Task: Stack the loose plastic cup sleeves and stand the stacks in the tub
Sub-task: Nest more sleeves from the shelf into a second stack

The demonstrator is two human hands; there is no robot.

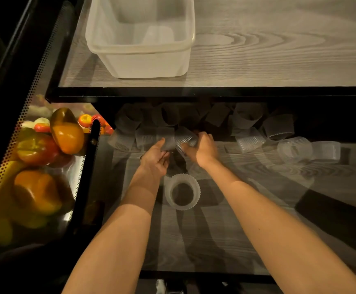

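Several clear ribbed cup sleeves [250, 140] lie loose across the back of the lower shelf. My left hand [155, 158] holds one sleeve [166, 137] by its lower end. My right hand [203, 148] grips a second ribbed sleeve [184, 140] right beside the first, their ends touching. One sleeve [182, 191] stands upright on the lower shelf between my forearms. The translucent plastic tub [140, 37] sits on the upper shelf at the left, with no sleeves visible inside.
A wood-grain upper shelf [279, 49] with a black front edge overhangs the sleeves. To the left, behind a perforated metal panel [34, 81], lie orange and red peppers [67, 134]. A dark flat object [334, 215] lies at the right of the lower shelf.
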